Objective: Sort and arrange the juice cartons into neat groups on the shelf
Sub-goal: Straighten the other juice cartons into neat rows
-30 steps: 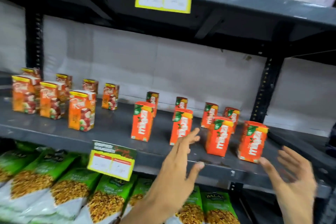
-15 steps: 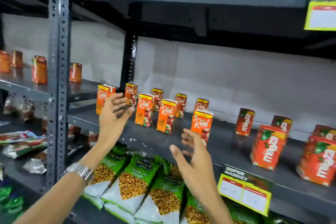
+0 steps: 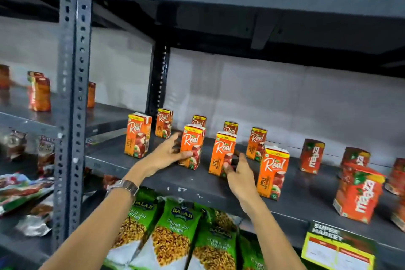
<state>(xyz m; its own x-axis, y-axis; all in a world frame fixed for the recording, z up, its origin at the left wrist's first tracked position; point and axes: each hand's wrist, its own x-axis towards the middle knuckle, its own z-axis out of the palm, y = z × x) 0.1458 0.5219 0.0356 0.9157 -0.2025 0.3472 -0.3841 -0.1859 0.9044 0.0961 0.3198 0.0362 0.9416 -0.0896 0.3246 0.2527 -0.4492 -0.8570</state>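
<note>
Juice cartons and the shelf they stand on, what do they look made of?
Juice cartons: probably coated paperboard, going by the folded top flaps, sharp creases and slightly glossy print. Shelf: looks like grey painted steel, with punched holes in the upright and chipped paint along the front edge.

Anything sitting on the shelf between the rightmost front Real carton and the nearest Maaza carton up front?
No. In the head view the shelf is bare between the Real carton and the front Maaza carton.
</note>
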